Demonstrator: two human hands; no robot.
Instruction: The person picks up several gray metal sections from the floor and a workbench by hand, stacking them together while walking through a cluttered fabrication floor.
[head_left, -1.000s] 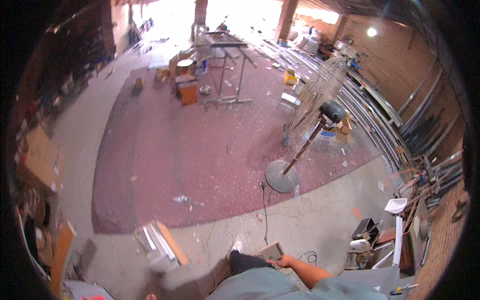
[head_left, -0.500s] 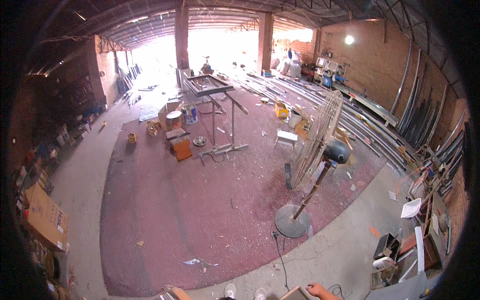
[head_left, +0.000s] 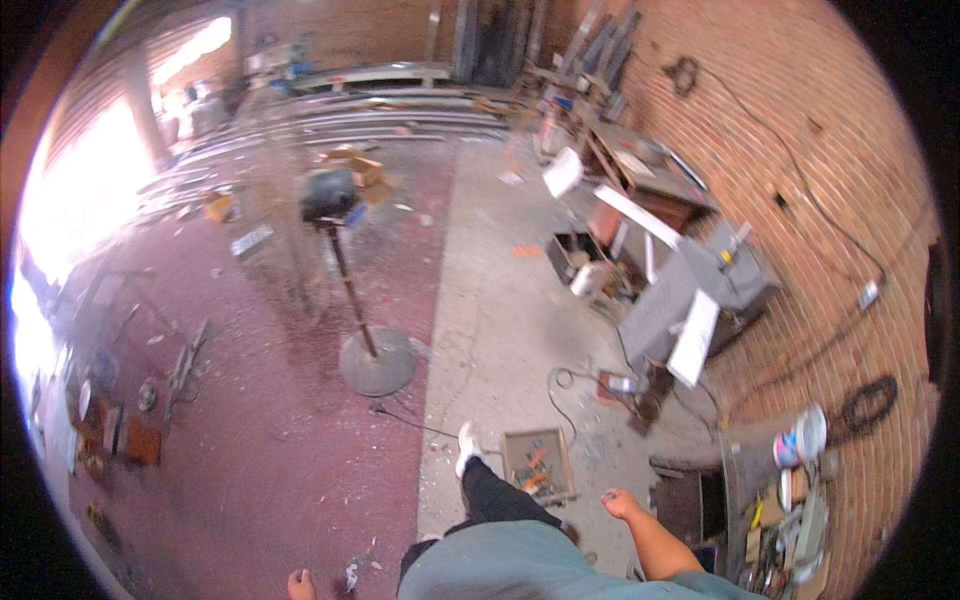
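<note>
My right hand (head_left: 620,503) hangs beside my body with its fingers curled in; what they hold, if anything, is too small to make out. Nearest to it is a shallow wooden tray (head_left: 508,452) with small tools and loose parts, lying on the concrete next to my leg. Only a bit of my left hand (head_left: 301,585) shows at the lower edge, over the red floor covering, and its fingers are too cut off to read. Neither hand visibly touches anything around it.
A pedestal fan (head_left: 378,362) stands ahead left, its cord (head_left: 415,422) trailing toward my foot. To the right are a grey machine (head_left: 665,300), a toolbox (head_left: 575,255) and a cluttered bench (head_left: 740,455) along the brick wall. Long metal profiles (head_left: 400,115) lie at the back.
My view has swung right and down, bringing the brick wall, bench and tray into sight. The fan now appears farther left. My right forearm shows more fully, and one foot is stepped forward.
</note>
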